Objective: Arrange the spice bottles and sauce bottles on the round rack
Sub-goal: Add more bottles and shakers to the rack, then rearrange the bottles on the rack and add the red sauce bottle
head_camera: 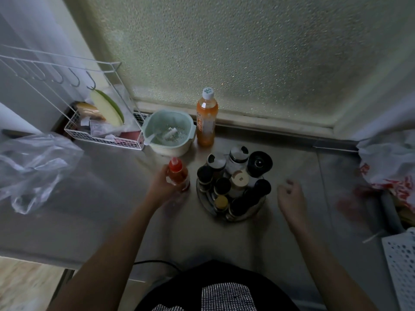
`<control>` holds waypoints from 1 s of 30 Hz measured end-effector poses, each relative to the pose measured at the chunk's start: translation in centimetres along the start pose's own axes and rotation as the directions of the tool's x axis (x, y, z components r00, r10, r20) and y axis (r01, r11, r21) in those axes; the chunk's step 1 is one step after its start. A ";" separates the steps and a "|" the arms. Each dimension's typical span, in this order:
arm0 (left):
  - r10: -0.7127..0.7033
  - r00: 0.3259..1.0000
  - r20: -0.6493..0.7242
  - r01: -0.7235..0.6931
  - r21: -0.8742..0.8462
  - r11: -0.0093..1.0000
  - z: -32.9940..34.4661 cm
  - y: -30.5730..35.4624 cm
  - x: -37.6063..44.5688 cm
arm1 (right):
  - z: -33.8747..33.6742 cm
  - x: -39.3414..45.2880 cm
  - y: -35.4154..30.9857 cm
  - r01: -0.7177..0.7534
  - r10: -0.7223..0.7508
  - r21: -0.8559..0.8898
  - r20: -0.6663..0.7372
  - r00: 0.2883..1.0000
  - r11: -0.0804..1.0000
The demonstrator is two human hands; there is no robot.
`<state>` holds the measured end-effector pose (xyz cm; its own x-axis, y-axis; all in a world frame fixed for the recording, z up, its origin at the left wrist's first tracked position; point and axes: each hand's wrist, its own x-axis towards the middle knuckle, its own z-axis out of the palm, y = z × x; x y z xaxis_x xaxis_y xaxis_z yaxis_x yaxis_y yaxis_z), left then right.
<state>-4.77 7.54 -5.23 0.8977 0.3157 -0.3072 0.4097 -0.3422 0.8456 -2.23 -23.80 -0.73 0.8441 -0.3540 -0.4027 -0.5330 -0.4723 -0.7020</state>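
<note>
Stretching across the whole scene is the steel counter (107, 176), and sitting on it right of centre is the round rack (248, 215), already crowded with dark-capped spice bottles (246, 198) standing upright. Far behind it, a tall orange drink bottle (206, 118) is standing against the frosted window, with a pale green colander bowl (168, 131) just to its left. The left hand (164, 185) is wrapping closed around a red-capped sauce bottle (177, 175), holding it upright just left of the rack. The right hand (292, 199) is hanging to the right of the rack, fingers loosely curled, gripping nothing.
</note>
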 end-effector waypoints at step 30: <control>0.235 0.933 0.270 -0.329 0.384 0.863 5.2 3.0 -2.0 | 5.6 3.4 -13.8 0.807 -0.210 -0.545 0.782 0.587 0.227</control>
<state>-4.53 1.30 -4.34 0.9783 -0.0253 -0.2058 0.1203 -0.7393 0.6626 8.34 -14.00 4.32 0.6531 0.5228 -0.5478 0.5286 -0.8328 -0.1645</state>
